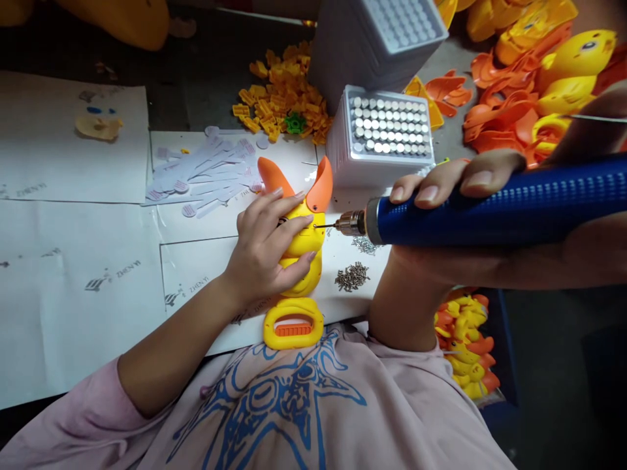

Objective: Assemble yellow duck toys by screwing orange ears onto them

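My left hand (pixel 267 245) lies on a yellow plastic toy (pixel 304 251) with two orange ears, fingers pressed round its body and holding it down on the paper-covered table. My right hand (pixel 455 189) is wrapped round a blue electric screwdriver (pixel 490 205), held level. Its thin bit touches the toy's side just below the right ear. The toy's yellow base with an orange insert (pixel 292 324) lies at the table's near edge.
A small heap of screws (pixel 351 276) lies right of the toy. A white tray of batteries (pixel 386 127) stands behind, with yellow parts (pixel 281 98), lilac strips (pixel 206 173) and orange and yellow shells (pixel 529 78) around. Finished toys (pixel 465 349) sit low right.
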`<state>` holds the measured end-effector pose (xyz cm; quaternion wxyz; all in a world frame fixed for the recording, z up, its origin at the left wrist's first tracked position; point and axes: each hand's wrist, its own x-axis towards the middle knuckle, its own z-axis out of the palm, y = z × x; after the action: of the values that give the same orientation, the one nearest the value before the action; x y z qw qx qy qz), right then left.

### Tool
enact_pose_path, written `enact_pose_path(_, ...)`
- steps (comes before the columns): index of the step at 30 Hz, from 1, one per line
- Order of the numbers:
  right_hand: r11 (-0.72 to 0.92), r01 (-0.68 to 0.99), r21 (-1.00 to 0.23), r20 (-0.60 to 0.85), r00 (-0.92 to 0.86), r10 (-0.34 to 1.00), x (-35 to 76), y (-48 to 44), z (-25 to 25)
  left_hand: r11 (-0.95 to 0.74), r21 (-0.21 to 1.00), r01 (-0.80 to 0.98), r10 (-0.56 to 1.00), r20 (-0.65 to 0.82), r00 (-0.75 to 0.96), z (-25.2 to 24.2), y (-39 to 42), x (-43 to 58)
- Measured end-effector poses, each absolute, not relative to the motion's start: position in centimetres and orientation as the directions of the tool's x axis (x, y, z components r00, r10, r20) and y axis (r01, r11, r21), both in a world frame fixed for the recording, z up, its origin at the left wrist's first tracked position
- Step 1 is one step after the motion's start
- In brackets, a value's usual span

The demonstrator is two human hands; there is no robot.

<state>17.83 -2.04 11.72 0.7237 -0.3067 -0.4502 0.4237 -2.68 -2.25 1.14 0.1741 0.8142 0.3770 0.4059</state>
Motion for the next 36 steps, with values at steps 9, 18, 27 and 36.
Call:
enact_pose_path(9,0.354,-0.378,-0.855,0.294,0.209,0.933,17.8,-2.9,12.8,-0.713,0.557,0.427,0.7,0.601,0.385,0.9,-2.1,-2.7)
enact_pose_path(18,0.322,-0.031,-0.946,0.316,0.118,0.941,16.9,-3.1,13.2,-0.637,0.701,0.32,0.767,0.536,0.352,0.3,-2.2,-2.6)
enact_pose_path(27,0.205,-0.072,-0.976,0.186,0.208,0.96,14.6,-3.4,16.0,-0.642,0.709,0.292,0.764,0.557,0.326,-0.4,-2.1,-2.3)
enact_pose_path(36,0.171,-0.04,-0.985,0.166,0.099,0.981,15.6,-2.6,15.3,-0.703,0.577,0.416,0.708,0.62,0.337,0.0,-2.4,-1.9)
